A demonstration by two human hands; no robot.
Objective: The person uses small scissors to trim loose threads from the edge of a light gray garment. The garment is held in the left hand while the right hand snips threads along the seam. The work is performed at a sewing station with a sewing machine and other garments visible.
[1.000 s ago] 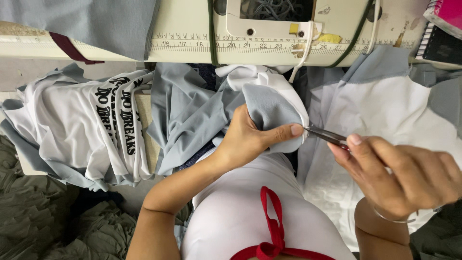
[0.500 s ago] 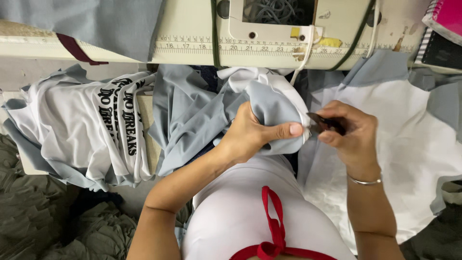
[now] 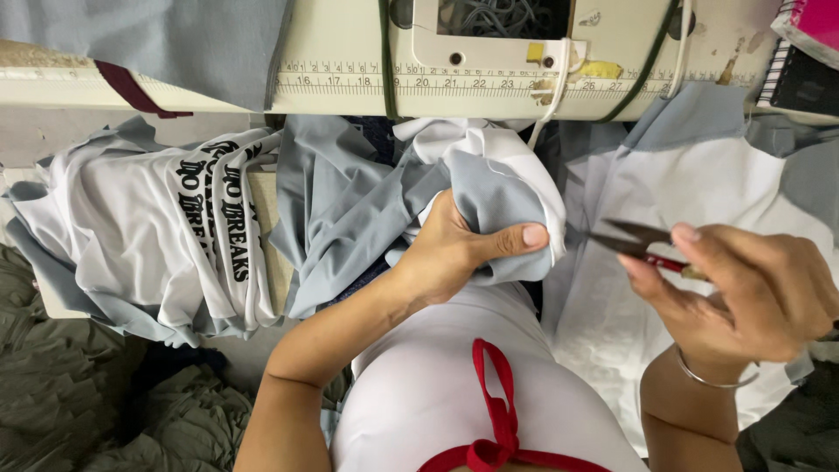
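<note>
1. The left hand (image 3: pixel 454 249) is closed around a bunched fold of grey and white cloth (image 3: pixel 498 188), thumb laid flat along the lower edge and pointing right, toward the other hand.
2. The right hand (image 3: pixel 752 293) is curled around a pair of small thread snips (image 3: pixel 634 240), pinched between thumb and fingers at the red grip end; the dark blades stand slightly open.
3. The snips lie nearly level, long axis running left to right, tips pointing left at the held fold. The tips are near the white edge of the cloth, just right of the left thumb, but apart from it.
4. The cloth sits in front of the person's body, below the pale sewing machine (image 3: pixel 489 61) with its ruler strip; the left hand is on it, the right only near.
5. A printed white shirt (image 3: pixel 166 227) lies well to the left on the surface (image 3: pixel 35 140), and more pale fabric (image 3: pixel 699 183) spreads under the right hand.
</note>
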